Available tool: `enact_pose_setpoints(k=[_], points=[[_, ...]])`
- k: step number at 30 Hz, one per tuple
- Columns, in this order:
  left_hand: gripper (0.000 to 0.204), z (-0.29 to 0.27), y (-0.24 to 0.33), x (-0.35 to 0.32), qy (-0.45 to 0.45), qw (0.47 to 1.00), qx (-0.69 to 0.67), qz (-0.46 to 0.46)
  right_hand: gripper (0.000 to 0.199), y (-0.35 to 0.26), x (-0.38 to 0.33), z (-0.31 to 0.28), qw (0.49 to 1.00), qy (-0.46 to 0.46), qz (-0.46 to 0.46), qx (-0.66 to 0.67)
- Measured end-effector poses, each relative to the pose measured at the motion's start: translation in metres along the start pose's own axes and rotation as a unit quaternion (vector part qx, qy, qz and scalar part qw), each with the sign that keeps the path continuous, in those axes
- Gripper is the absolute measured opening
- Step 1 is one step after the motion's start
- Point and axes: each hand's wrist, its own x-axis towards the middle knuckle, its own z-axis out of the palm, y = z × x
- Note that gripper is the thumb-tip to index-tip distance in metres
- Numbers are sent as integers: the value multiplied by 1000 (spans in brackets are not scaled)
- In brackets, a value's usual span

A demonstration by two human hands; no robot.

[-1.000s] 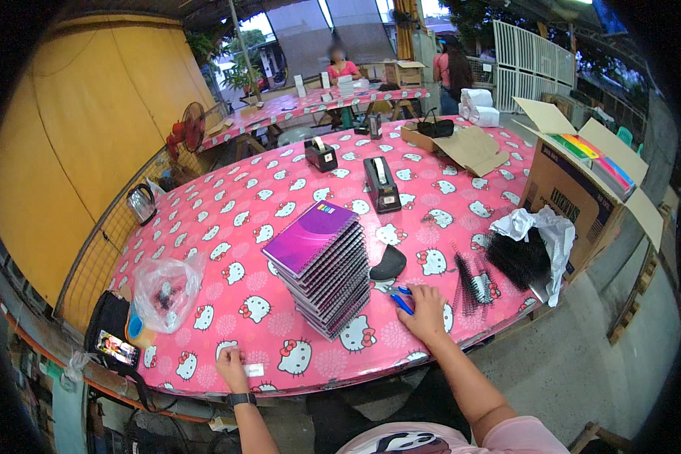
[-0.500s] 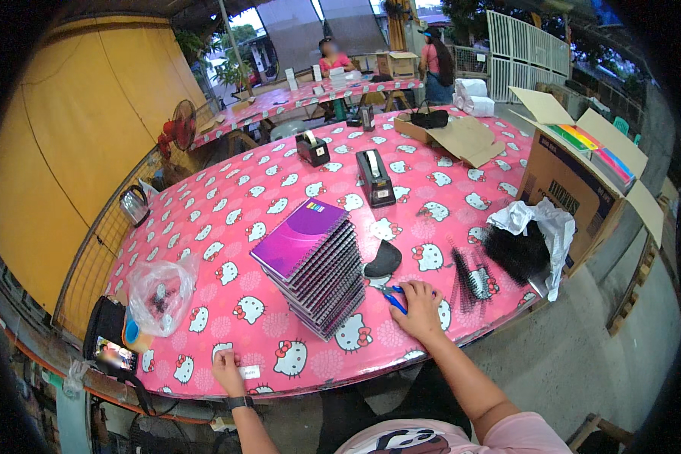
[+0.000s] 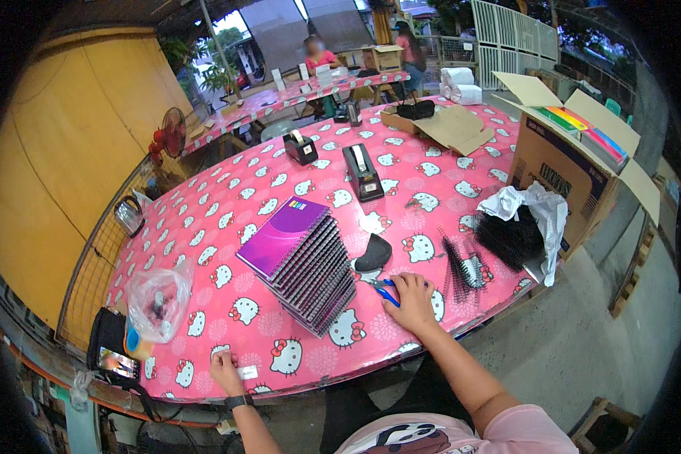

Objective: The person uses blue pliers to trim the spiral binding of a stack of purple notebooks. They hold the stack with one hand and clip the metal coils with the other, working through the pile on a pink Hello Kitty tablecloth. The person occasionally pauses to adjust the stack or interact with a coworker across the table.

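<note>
My right hand (image 3: pixel 415 304) lies on the pink tabletop, closed around blue-handled pliers (image 3: pixel 387 293) whose jaws point left. Just left of it rises a tall, slightly leaning stack of spiral notebooks (image 3: pixel 299 265) with a purple cover on top. A dark grey pouch-like piece (image 3: pixel 373 254) sits beyond the pliers' jaws. Near the front edge my left hand (image 3: pixel 225 373) has its fingers drawn together; whatever they pinch, if anything, is hidden. Beside it a small white label (image 3: pixel 247 372) lies on the cloth.
Black wire coils (image 3: pixel 511 240) with white wrapping lie at the right, beside an open carton (image 3: pixel 560 170). Two tape dispensers (image 3: pixel 364 172) stand farther back. A clear plastic bag (image 3: pixel 159 303) and a phone (image 3: pixel 119 363) are at the left. Two people are at the far table.
The whole view has shifted slightly, moving the scene a little left. Both hands keep their places by the pliers and the label.
</note>
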Motion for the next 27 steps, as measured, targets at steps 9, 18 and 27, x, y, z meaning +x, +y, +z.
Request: enact_pose_setpoints(k=[9,18,27], points=[[15,-2,-4,-4,13,1000,4,18,53,-3,-2,1,1000,-17,10,-14],[14,-4,-6,-1,3,999,33,22,53,-2,-3,1,1000,-10,3,-8],[13,-1,-9,3,4,1000,-21,-1,50,-2,-4,-9,991,-62,-103,63]])
